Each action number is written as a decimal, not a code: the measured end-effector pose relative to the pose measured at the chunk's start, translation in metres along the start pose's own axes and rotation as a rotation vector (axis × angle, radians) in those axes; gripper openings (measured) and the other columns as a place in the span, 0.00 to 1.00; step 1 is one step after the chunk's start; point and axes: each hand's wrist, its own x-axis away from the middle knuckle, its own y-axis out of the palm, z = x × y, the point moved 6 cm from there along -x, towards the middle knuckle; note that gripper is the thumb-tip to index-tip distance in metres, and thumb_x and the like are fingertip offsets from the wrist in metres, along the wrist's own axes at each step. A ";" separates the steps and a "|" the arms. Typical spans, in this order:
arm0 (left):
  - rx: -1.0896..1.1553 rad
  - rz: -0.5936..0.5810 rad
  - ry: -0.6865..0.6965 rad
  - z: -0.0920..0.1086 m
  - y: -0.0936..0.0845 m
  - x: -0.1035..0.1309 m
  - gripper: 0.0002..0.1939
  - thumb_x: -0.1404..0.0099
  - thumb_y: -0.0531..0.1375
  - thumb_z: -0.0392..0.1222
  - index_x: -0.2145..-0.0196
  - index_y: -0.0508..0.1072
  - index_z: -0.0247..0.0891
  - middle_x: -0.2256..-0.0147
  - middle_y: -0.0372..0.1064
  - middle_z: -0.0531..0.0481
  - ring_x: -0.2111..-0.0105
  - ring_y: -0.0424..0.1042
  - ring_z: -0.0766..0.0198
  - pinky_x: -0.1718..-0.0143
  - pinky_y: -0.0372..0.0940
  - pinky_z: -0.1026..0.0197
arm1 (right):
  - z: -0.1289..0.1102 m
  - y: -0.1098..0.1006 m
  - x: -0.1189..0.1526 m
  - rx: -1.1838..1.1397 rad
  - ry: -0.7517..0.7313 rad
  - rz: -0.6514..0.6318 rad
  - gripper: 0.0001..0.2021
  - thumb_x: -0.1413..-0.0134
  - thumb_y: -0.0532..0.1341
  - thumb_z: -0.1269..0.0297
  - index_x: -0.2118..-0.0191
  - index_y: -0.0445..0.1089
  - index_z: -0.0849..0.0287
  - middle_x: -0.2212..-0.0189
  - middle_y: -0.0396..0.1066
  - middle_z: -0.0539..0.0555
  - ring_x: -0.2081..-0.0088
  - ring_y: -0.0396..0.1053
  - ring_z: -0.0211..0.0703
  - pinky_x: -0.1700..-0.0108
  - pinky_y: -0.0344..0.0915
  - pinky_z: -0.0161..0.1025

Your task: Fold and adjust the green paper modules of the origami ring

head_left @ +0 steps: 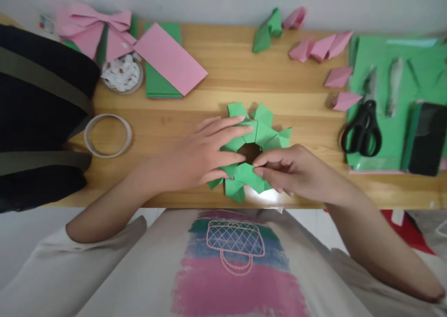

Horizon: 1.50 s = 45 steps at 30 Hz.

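Observation:
A ring of folded green paper (266, 134) with pointed flaps and an open centre lies near the front edge of the wooden table. My left hand (214, 149) rests on the ring's left side, palm down, its fingers spread apart. On the lower right of the ring, my right hand (286, 170) pinches the paper's inner edge between thumb and forefinger. Part of the ring's left side is hidden under my left fingers.
Black scissors (363, 133), a cutter (394, 86) and a black box (426, 138) lie on green sheets (384, 51) at right. Pink folded pieces (326, 47) sit behind. At left are a tape roll (108, 136), a dish of white bits (123, 74) and pink paper (171, 58).

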 end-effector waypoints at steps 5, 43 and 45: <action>-0.076 -0.060 0.026 0.000 -0.005 -0.008 0.11 0.40 0.70 0.41 0.58 0.80 0.40 0.33 0.57 0.42 0.30 0.50 0.43 0.32 0.50 0.38 | 0.014 0.004 0.006 -0.122 0.030 0.016 0.08 0.40 0.61 0.60 0.66 0.74 0.59 0.85 0.61 0.42 0.87 0.54 0.28 0.85 0.51 0.30; 0.185 0.647 -0.417 0.009 0.013 0.027 0.05 0.33 0.61 0.35 0.69 0.75 0.38 0.42 0.68 0.42 0.34 0.59 0.47 0.35 0.57 0.35 | -0.004 0.016 -0.013 0.263 -0.087 0.175 0.09 0.38 0.56 0.63 0.68 0.70 0.58 0.82 0.61 0.45 0.80 0.56 0.33 0.77 0.53 0.32; 0.162 0.661 -0.412 0.006 0.012 0.025 0.06 0.33 0.61 0.35 0.68 0.76 0.39 0.43 0.68 0.42 0.35 0.61 0.48 0.36 0.59 0.36 | -0.006 0.014 -0.017 0.278 -0.101 0.214 0.10 0.38 0.56 0.63 0.69 0.69 0.58 0.83 0.60 0.45 0.81 0.56 0.34 0.78 0.52 0.32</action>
